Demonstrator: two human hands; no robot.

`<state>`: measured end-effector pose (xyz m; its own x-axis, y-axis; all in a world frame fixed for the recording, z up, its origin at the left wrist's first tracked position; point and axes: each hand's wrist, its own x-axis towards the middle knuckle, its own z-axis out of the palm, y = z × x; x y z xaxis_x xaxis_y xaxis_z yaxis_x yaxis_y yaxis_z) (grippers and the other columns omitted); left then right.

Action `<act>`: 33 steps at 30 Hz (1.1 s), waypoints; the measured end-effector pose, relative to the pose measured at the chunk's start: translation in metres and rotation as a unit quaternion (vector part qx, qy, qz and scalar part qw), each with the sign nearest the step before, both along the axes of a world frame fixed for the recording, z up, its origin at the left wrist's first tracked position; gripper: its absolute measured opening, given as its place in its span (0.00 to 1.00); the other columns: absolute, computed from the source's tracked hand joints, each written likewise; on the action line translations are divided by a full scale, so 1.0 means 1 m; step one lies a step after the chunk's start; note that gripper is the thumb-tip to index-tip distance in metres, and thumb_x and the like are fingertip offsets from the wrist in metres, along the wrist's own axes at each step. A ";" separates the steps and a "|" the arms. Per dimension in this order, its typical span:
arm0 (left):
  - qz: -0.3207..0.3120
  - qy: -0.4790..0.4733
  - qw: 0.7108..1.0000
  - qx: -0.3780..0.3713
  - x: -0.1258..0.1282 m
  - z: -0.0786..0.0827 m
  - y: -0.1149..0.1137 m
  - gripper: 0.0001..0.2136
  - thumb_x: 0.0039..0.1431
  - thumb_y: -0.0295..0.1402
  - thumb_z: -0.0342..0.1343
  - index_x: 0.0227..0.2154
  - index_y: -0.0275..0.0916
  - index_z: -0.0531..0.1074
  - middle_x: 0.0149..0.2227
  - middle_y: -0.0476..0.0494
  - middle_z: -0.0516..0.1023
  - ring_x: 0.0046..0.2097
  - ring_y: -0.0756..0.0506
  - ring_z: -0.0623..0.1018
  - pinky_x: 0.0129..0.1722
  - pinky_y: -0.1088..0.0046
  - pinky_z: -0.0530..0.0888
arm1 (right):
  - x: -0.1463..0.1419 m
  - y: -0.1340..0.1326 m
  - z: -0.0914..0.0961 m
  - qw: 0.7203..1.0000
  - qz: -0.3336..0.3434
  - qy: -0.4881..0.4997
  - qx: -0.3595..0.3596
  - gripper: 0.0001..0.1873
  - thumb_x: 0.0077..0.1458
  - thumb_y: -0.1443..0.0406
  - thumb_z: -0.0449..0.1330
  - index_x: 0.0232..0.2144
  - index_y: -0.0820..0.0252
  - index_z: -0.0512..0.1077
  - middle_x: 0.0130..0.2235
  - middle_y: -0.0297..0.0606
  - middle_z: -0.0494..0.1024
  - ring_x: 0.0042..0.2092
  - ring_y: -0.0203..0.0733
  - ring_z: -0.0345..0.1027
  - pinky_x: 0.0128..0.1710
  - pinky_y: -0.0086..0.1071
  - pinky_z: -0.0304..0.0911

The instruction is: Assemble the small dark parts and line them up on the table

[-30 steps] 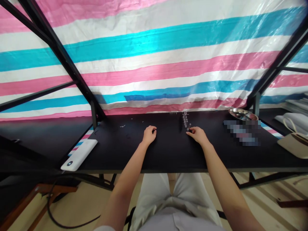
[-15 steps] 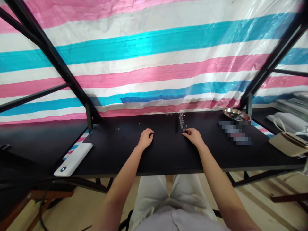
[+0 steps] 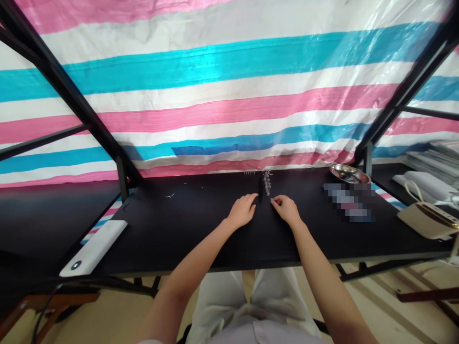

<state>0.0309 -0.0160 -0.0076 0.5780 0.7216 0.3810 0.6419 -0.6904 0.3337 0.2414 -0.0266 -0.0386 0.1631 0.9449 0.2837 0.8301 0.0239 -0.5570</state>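
Observation:
A short row of small, translucent, roundish pieces (image 3: 267, 184) runs from the back of the black table towards me; their exact kind is too small to tell. Just beyond the near end of this row, my right hand (image 3: 287, 209) is closed in a pinch, with a tiny greyish translucent piece seemingly at its fingertips. To the left of the row, my left hand (image 3: 244, 210) hovers low over or rests on the tabletop. Its fingers are stretched out, the thumb is apart, and nothing shows between them. White thin strands (image 3: 267, 172) lie at the row's far end.
Along the back edge sits a line of tiny pieces (image 3: 249, 173). White scraps (image 3: 169, 195) lie at left, near a white power bank-like block (image 3: 93, 248). A metal dish (image 3: 349, 174), a blurred-out item (image 3: 347, 203) and a beige case (image 3: 426, 220) are at right.
My left hand has moved right, close to the row, and its fingers have straightened. My right hand has drawn slightly back from the row's near end, where loose pieces showed before. The view has shifted a little.

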 end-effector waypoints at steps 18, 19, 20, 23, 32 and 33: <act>0.106 -0.150 0.979 -0.089 -0.012 -0.005 0.016 0.04 0.55 0.33 0.52 0.34 0.41 0.67 0.32 0.50 0.73 0.27 0.52 0.71 0.31 0.76 0.68 | -0.002 -0.008 0.012 0.993 0.103 -0.019 0.054 0.05 0.50 0.65 0.54 0.26 0.59 0.69 0.30 0.38 0.67 0.34 0.40 0.63 0.35 0.32 0.60; 0.112 -0.187 0.971 -0.103 -0.022 -0.005 0.018 0.05 0.54 0.33 0.53 0.33 0.41 0.67 0.31 0.50 0.73 0.26 0.53 0.71 0.31 0.76 0.68 | -0.005 -0.009 0.017 0.990 0.123 -0.007 0.071 0.06 0.50 0.64 0.54 0.27 0.59 0.69 0.29 0.37 0.67 0.34 0.40 0.63 0.36 0.32 0.60; 0.127 -0.231 0.958 -0.116 -0.032 -0.005 0.019 0.05 0.52 0.34 0.54 0.32 0.40 0.67 0.30 0.50 0.72 0.25 0.54 0.70 0.30 0.76 0.68 | -0.010 -0.010 0.023 0.986 0.139 0.014 0.087 0.07 0.51 0.63 0.53 0.28 0.59 0.69 0.29 0.36 0.67 0.33 0.39 0.63 0.35 0.32 0.60; 0.154 -0.380 0.892 -0.190 -0.055 -0.004 0.021 0.10 0.48 0.37 0.56 0.31 0.38 0.65 0.28 0.50 0.71 0.23 0.54 0.70 0.24 0.78 0.67 | -0.032 -0.010 0.046 0.974 0.152 0.104 0.131 0.10 0.53 0.60 0.52 0.33 0.59 0.69 0.25 0.32 0.65 0.27 0.34 0.60 0.30 0.29 0.59; 0.080 -0.566 0.755 -0.320 -0.052 0.009 0.006 0.18 0.41 0.38 0.62 0.33 0.36 0.64 0.30 0.44 0.75 0.22 0.54 0.70 0.18 0.80 0.65 | -0.095 0.004 0.052 0.887 0.141 0.390 0.202 0.12 0.49 0.56 0.58 0.32 0.58 0.64 0.30 0.37 0.76 0.28 0.35 0.67 0.29 0.31 0.63; 0.077 -0.568 0.752 -0.326 -0.051 0.010 0.005 0.18 0.41 0.38 0.62 0.33 0.36 0.64 0.30 0.44 0.76 0.22 0.54 0.70 0.18 0.80 0.65 | -0.097 0.003 0.047 0.880 0.151 0.406 0.196 0.13 0.50 0.56 0.58 0.32 0.58 0.64 0.31 0.39 0.76 0.28 0.36 0.68 0.30 0.31 0.64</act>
